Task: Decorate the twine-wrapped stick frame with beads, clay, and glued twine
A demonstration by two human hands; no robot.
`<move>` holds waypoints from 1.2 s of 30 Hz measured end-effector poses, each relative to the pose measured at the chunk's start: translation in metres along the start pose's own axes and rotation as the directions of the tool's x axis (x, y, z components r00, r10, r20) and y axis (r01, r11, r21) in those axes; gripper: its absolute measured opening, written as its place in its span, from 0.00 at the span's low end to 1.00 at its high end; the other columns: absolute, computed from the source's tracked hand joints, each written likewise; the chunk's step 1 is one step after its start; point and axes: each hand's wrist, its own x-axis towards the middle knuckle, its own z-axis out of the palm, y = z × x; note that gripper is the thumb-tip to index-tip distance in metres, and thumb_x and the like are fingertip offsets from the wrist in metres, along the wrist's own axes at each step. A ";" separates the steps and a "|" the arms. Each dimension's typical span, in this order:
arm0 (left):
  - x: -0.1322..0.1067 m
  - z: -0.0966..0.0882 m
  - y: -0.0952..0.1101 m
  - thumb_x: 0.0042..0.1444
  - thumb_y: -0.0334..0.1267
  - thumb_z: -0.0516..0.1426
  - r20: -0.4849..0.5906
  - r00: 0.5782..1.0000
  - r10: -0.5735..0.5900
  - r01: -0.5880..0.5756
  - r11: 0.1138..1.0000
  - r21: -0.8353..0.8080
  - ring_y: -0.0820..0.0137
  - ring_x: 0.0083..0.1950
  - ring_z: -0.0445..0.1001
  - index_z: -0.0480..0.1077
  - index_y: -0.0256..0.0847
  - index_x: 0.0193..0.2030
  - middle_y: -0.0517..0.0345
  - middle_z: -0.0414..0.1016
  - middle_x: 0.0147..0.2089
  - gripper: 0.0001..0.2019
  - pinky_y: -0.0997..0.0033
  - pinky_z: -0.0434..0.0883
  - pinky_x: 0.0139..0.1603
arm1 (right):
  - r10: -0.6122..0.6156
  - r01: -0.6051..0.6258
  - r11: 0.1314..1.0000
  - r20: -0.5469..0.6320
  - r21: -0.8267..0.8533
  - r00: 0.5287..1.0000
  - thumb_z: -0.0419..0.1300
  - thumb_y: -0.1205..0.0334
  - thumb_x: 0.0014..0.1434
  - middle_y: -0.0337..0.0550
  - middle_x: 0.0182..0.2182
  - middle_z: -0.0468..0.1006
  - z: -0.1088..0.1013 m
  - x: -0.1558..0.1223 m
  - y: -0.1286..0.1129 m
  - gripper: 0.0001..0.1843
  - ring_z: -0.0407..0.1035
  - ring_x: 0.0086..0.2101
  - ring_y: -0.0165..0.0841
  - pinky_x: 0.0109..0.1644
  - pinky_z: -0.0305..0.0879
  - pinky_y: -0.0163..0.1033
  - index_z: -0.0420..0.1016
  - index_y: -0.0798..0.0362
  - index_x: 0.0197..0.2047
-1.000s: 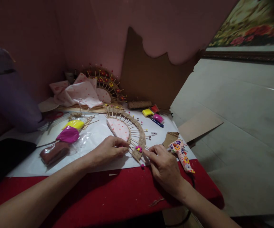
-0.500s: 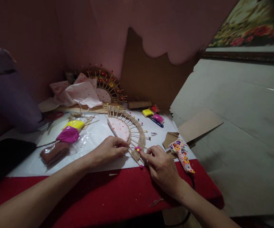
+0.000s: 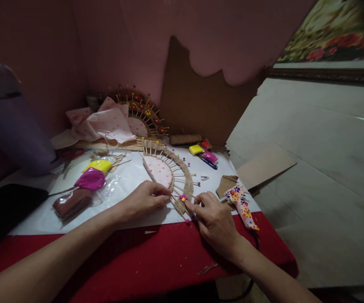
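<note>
A half-round fan craft (image 3: pixel 188 183) of thin sticks with a twine-wrapped band lies on the white sheet, its inner half-disc (image 3: pixel 158 171) covered in pink dotted cloth. My left hand (image 3: pixel 147 198) is closed at the near inner edge of the craft, thumb and index finger pinching by the half-disc's lower corner. A small pink and yellow clay flower (image 3: pixel 183 197) sits on the band's near end. My right hand (image 3: pixel 216 223) has its index fingertip against that flower, the other fingers curled in. Small coloured balls tip several sticks, a pink ball (image 3: pixel 187 221) nearest me.
A flower-patterned glue gun (image 3: pixel 241 206) lies right, by cardboard scraps (image 3: pixel 226 185). Clay packs (image 3: pixel 90 179) lie left; smaller packs (image 3: pixel 196 149) and a twine roll (image 3: pixel 185 139) lie behind. A finished-looking fan (image 3: pixel 147 112) leans at the back. Red cloth (image 3: pixel 156 261) covers the front edge.
</note>
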 end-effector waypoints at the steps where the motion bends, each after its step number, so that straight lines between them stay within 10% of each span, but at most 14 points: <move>1: 0.000 0.000 0.000 0.48 0.42 0.54 0.000 1.000 0.003 -0.003 1.000 0.000 0.75 0.25 0.59 0.76 0.34 0.41 0.61 0.69 0.25 0.17 0.75 0.58 0.28 | -0.002 0.002 1.000 0.002 -0.001 1.000 0.51 0.74 0.57 0.47 0.32 0.69 0.000 0.000 0.000 0.19 0.62 0.35 0.38 0.34 0.58 0.40 0.75 0.49 0.48; 15: 0.001 0.000 -0.003 0.49 0.42 0.56 -0.010 1.000 -0.007 0.005 0.994 -0.105 0.75 0.26 0.62 0.73 0.33 0.42 0.61 0.69 0.26 0.16 0.75 0.59 0.27 | -0.017 0.018 1.000 -0.064 0.003 0.998 0.51 0.73 0.57 0.48 0.33 0.71 -0.008 0.009 0.001 0.18 0.63 0.36 0.39 0.35 0.60 0.41 0.75 0.51 0.47; 23: -0.003 -0.004 0.006 0.54 0.52 0.54 -0.046 0.998 -0.035 0.018 0.946 -0.324 0.81 0.16 0.49 0.66 0.37 0.26 0.65 0.64 0.18 0.18 0.77 0.44 0.18 | 0.144 -0.022 0.929 -0.306 0.369 0.941 0.53 0.66 0.61 0.44 0.31 0.74 -0.035 0.052 -0.016 0.10 0.66 0.33 0.33 0.35 0.63 0.39 0.75 0.53 0.41; 36: -0.004 -0.004 0.002 0.49 0.49 0.61 -0.043 0.999 0.023 -0.044 0.801 -0.597 0.75 0.27 0.66 0.67 0.38 0.32 0.62 0.69 0.26 0.16 0.76 0.61 0.28 | 0.110 0.002 0.867 -0.195 0.499 0.975 0.59 0.63 0.58 0.42 0.31 0.75 0.012 0.057 -0.029 0.04 0.69 0.34 0.34 0.35 0.64 0.38 0.72 0.53 0.37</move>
